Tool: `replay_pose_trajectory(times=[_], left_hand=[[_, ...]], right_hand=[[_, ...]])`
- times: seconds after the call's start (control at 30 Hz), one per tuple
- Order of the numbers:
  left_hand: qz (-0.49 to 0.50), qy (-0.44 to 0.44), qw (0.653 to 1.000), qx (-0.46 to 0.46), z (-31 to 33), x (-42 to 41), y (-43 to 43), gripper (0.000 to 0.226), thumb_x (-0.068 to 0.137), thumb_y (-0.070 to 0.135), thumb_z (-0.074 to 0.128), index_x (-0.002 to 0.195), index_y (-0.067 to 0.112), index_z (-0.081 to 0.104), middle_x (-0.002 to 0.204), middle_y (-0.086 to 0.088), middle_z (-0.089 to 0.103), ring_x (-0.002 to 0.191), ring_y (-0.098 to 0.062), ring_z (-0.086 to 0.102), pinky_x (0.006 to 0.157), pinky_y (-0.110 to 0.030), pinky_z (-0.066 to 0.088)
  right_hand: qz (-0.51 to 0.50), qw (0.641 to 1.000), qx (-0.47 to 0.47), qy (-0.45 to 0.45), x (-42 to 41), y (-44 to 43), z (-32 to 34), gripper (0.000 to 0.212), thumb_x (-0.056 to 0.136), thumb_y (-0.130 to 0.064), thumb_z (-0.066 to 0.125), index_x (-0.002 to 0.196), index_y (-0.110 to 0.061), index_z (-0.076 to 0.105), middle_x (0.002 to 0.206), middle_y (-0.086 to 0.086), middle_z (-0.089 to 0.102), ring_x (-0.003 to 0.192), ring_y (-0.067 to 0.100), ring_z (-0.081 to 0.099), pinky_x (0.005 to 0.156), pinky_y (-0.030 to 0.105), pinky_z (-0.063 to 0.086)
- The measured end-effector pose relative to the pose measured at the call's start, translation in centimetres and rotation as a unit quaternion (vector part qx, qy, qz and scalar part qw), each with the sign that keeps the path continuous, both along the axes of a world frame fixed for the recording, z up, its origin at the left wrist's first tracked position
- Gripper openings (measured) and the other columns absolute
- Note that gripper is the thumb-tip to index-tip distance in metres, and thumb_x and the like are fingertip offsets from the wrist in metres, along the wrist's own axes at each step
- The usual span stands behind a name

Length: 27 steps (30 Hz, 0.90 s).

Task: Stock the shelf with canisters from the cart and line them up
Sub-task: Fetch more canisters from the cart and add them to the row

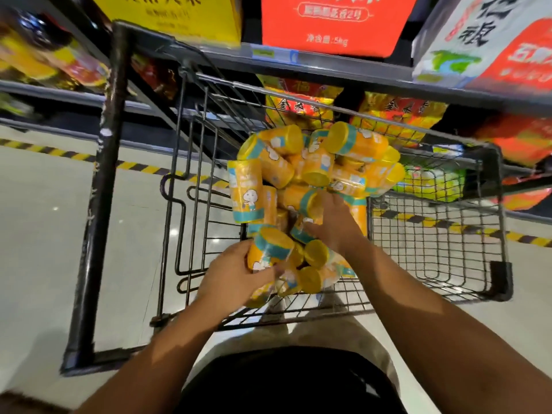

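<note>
You are early in the job: the black wire cart point(442, 234) under your hands holds a jumbled heap of yellow cylindrical canisters with teal bands point(316, 168). Your left hand point(236, 276) wraps one canister point(268, 248) at the near edge. Your right hand point(331, 222) curls over another point(310, 204) deeper in. Beyond your hands, the grey metal shelf point(328, 65) shows only bags; no canisters are placed there yet.
</note>
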<state>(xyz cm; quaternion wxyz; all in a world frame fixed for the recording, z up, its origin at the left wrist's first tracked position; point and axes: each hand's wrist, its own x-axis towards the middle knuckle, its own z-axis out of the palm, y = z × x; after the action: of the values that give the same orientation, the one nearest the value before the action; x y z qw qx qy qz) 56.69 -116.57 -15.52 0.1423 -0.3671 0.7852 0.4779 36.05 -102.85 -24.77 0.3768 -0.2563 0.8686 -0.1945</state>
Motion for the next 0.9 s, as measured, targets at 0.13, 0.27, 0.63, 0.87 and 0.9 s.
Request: replay_pose_trajectory(times=[0.13,0.27,0.63,0.87,0.9], left_hand=[[0.093,0.0,0.995,0.047,1.5,1.4,0.0,0.035,0.072,0.059,0.082,0.098,0.04,0.068,0.088,0.019,0.073,0.079,0.0,0.068,0.075,-0.03,0.057],[0.157,0.002,0.985,0.075,1.6,2.1,0.0,0.041,0.071,0.059,0.082,0.103,0.037,0.068,0.092,0.019,0.075,0.083,0.0,0.071,0.081,-0.036,0.059],[0.23,0.057,0.961,0.14,4.8,0.2,-0.4,0.055,0.063,0.066,0.082,0.098,0.025,0.071,0.087,0.004,0.076,0.081,-0.016,0.072,0.067,-0.028,0.053],[0.229,0.153,0.92,0.28,7.8,-1.5,-0.8,0.043,0.081,0.033,0.075,0.118,0.014,0.065,0.103,-0.007,0.077,0.09,-0.024,0.075,0.069,-0.034,0.058],[0.216,0.157,0.916,0.299,7.7,-1.5,-0.8,0.045,0.082,0.034,0.075,0.121,0.016,0.064,0.11,-0.008,0.076,0.096,-0.027,0.074,0.077,-0.039,0.059]], right_hand=[[-0.032,0.999,-0.005,0.021,-0.7,-1.9,-2.0,0.09,0.082,-0.034,0.084,0.153,-0.011,0.032,0.146,0.022,0.041,0.134,0.041,0.038,0.105,0.047,0.037],[-0.041,0.998,-0.003,0.051,-0.5,-1.9,-2.0,0.084,0.074,-0.046,0.087,0.142,-0.016,0.049,0.131,0.015,0.058,0.122,0.038,0.051,0.098,0.047,0.044],[-0.391,0.779,-0.312,-0.378,1.1,2.1,8.2,0.084,0.071,-0.022,0.09,0.143,-0.012,0.047,0.126,0.019,0.064,0.1,0.031,0.068,0.079,0.044,0.057],[-0.399,0.658,-0.319,-0.553,4.0,3.5,12.0,0.081,0.049,-0.05,0.095,0.111,-0.002,0.077,0.109,0.022,0.07,0.091,0.037,0.071,0.08,0.05,0.058],[-0.398,0.667,-0.303,-0.552,4.6,3.9,12.3,0.084,0.039,-0.044,0.1,0.108,-0.002,0.077,0.106,0.021,0.072,0.086,0.036,0.073,0.074,0.049,0.06]])
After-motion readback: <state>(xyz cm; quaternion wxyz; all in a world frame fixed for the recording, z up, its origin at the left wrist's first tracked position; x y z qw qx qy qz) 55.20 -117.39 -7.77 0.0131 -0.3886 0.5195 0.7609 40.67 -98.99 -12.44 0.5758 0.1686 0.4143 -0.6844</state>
